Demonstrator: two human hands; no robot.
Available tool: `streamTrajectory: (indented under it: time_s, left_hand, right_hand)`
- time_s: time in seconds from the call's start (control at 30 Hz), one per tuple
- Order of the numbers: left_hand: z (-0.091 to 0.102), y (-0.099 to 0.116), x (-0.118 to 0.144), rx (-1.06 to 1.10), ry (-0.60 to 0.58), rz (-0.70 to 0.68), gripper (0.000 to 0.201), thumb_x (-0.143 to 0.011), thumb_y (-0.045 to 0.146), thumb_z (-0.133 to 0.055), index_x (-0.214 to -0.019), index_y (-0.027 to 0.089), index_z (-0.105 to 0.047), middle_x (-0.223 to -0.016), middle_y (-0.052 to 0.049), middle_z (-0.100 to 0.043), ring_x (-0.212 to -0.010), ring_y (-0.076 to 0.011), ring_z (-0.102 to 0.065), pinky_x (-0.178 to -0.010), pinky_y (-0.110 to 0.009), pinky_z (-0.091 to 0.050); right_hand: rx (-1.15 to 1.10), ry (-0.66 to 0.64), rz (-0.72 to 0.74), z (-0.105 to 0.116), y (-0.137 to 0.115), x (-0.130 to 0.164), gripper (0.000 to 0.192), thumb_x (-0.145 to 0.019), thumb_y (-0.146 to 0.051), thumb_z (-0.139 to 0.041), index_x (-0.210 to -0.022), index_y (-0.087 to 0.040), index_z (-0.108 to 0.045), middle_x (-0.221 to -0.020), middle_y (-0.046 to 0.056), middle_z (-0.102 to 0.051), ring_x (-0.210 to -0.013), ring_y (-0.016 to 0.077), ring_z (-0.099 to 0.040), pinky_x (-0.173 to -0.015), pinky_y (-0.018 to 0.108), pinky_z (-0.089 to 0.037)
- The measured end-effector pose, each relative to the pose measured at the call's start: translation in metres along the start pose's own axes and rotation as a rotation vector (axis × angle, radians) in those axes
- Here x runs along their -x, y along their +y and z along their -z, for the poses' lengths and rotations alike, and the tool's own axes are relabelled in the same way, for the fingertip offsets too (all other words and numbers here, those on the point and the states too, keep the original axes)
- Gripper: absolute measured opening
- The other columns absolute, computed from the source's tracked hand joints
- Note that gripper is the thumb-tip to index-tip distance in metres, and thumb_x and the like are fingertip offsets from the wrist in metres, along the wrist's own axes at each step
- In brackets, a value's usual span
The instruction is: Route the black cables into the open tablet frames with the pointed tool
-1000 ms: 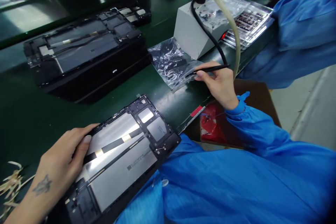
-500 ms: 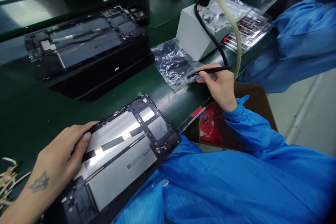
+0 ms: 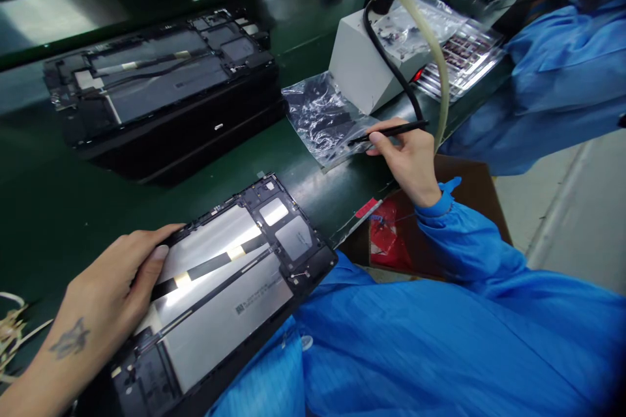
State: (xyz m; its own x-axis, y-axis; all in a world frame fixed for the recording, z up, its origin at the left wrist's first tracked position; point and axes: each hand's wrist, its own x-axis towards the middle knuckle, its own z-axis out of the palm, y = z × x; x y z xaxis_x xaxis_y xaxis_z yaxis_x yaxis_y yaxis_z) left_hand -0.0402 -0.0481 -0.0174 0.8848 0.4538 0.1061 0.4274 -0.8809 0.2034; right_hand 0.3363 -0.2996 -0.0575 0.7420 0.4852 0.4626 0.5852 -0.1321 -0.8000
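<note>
An opened tablet [image 3: 229, 287] with silver battery panels and a black ribbon cable lies at the near edge of the green bench. My left hand [image 3: 105, 303] rests on its left edge, thumb on the silver panel, holding it steady. My right hand [image 3: 408, 156] grips thin black tweezers [image 3: 386, 132], whose tips point into a clear plastic bag [image 3: 320, 117] of small dark parts lying on the bench.
A second opened tablet [image 3: 151, 75] sits on a stack of black units at the back left. A grey box [image 3: 362, 65] with a black cable and pale hose stands behind the bag. A co-worker's blue sleeve [image 3: 562, 71] and trays of parts [image 3: 464, 52] are at the right.
The view has shifted slightly. My right hand with the tweezers stays at the bag, and my left hand stays on the tablet.
</note>
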Motion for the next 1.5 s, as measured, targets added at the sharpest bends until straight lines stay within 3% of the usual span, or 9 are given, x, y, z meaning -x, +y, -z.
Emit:
streamTrajectory:
  time_s: [0.63, 0.8, 0.87, 0.97, 1.1, 1.23, 1.33, 1.43, 1.5]
  left_hand:
    - [0.002, -0.005, -0.001, 0.033, -0.061, 0.007, 0.046, -0.11, 0.03, -0.033, -0.146, 0.059, -0.037, -0.119, 0.007, -0.064, -0.107, -0.0221, -0.067, -0.086, -0.036, -0.054]
    - [0.029, 0.004, -0.02, -0.254, -0.125, -0.164, 0.044, -0.108, 0.028, -0.038, -0.151, 0.041, -0.036, -0.128, -0.004, -0.064, -0.112, -0.0292, -0.065, -0.089, -0.043, -0.056]
    - [0.044, 0.032, -0.04, -0.396, -0.051, -0.283, 0.041, -0.108, 0.027, -0.04, -0.148, 0.027, -0.044, -0.133, -0.012, -0.063, -0.114, -0.034, -0.062, -0.089, -0.048, -0.055]
    - [0.049, 0.101, -0.088, -0.333, 0.006, -0.656, 0.037, -0.107, 0.02, -0.038, -0.139, 0.018, -0.056, -0.13, -0.013, -0.067, -0.112, -0.0311, -0.063, -0.088, -0.046, -0.053]
    - [0.005, 0.219, -0.161, 0.139, -0.189, -0.996, 0.034, -0.104, 0.017, -0.04, -0.125, 0.015, -0.067, -0.126, -0.011, -0.071, -0.11, -0.0236, -0.069, -0.094, -0.036, -0.055]
    - [-0.053, 0.336, -0.2, 0.811, -0.504, -0.734, 0.036, -0.107, 0.03, -0.044, -0.135, 0.015, -0.062, -0.141, -0.012, -0.067, -0.127, -0.022, -0.066, -0.107, -0.034, -0.053]
    - [-0.068, 0.4, -0.202, 1.12, -0.797, -0.461, 0.046, -0.113, 0.03, -0.03, -0.155, 0.017, -0.042, -0.163, -0.013, -0.046, -0.145, -0.0177, -0.053, -0.111, -0.028, -0.051]
    - [-0.062, 0.43, -0.195, 1.072, -0.868, -0.502, 0.053, -0.114, 0.029, -0.011, -0.163, 0.02, -0.03, -0.168, -0.005, -0.037, -0.149, -0.0133, -0.048, -0.111, -0.024, -0.049]
    - [-0.054, 0.428, -0.188, 0.994, -0.847, -0.591, 0.057, -0.113, 0.028, -0.002, -0.165, 0.022, -0.024, -0.169, -0.004, -0.034, -0.149, -0.0116, -0.046, -0.11, -0.024, -0.049]
  right_hand:
    - [-0.006, -0.028, 0.034, -0.001, 0.006, -0.002, 0.033, -0.091, -0.054, -0.074, -0.101, -0.023, -0.079, -0.101, 0.002, -0.076, -0.078, 0.0145, -0.072, -0.068, 0.026, -0.067]
    - [-0.153, 0.057, 0.027, 0.004, -0.001, 0.005, 0.032, -0.088, -0.055, -0.077, -0.095, -0.024, -0.079, -0.094, 0.001, -0.074, -0.077, 0.0147, -0.072, -0.067, 0.026, -0.067]
    - [-0.227, 0.104, 0.031, 0.013, -0.005, 0.016, 0.025, -0.089, -0.05, -0.078, -0.095, -0.026, -0.08, -0.093, 0.0, -0.074, -0.075, 0.0137, -0.072, -0.066, 0.025, -0.067]
    - [-0.301, 0.196, 0.056, 0.037, -0.008, 0.041, 0.016, -0.092, -0.044, -0.076, -0.097, -0.029, -0.08, -0.092, -0.001, -0.074, -0.073, 0.0125, -0.072, -0.064, 0.024, -0.066]
    - [-0.375, 0.434, 0.092, 0.079, -0.007, 0.079, 0.016, -0.089, -0.043, -0.079, -0.094, -0.028, -0.082, -0.089, 0.001, -0.073, -0.074, 0.0155, -0.073, -0.063, 0.027, -0.066]
    - [-0.573, 0.793, 0.051, 0.124, 0.011, 0.097, 0.019, -0.091, -0.048, -0.077, -0.095, -0.029, -0.078, -0.087, -0.002, -0.071, -0.085, 0.0139, -0.073, -0.073, 0.027, -0.065]
    - [-0.76, 0.864, -0.058, 0.152, 0.042, 0.095, 0.028, -0.097, -0.057, -0.065, -0.096, -0.03, -0.074, -0.086, -0.004, -0.07, -0.1, 0.0116, -0.073, -0.09, 0.027, -0.063]
    - [-1.0, 0.826, -0.103, 0.169, 0.078, 0.084, 0.021, -0.093, -0.052, -0.073, -0.09, -0.031, -0.072, -0.092, -0.004, -0.073, -0.117, 0.0131, -0.069, -0.104, 0.031, -0.06]
    - [-1.234, 0.794, -0.113, 0.176, 0.093, 0.077, 0.013, -0.088, -0.041, -0.081, -0.088, -0.031, -0.072, -0.091, -0.006, -0.074, -0.117, 0.0125, -0.069, -0.102, 0.028, -0.06]
